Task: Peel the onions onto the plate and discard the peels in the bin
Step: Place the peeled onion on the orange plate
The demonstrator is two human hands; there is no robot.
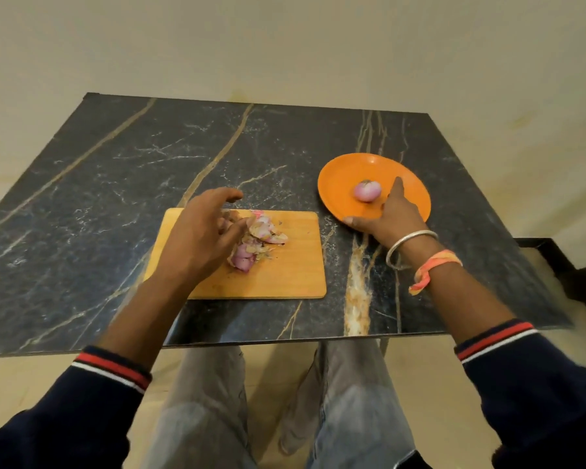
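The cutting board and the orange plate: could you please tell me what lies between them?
In the head view, only a bare strip of the dark marble table separates the cutting board from the orange plate.

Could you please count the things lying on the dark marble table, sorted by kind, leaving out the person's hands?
Plate: 1
Peeled onion: 1
Cutting board: 1
Pile of onion peels: 1
Total: 4
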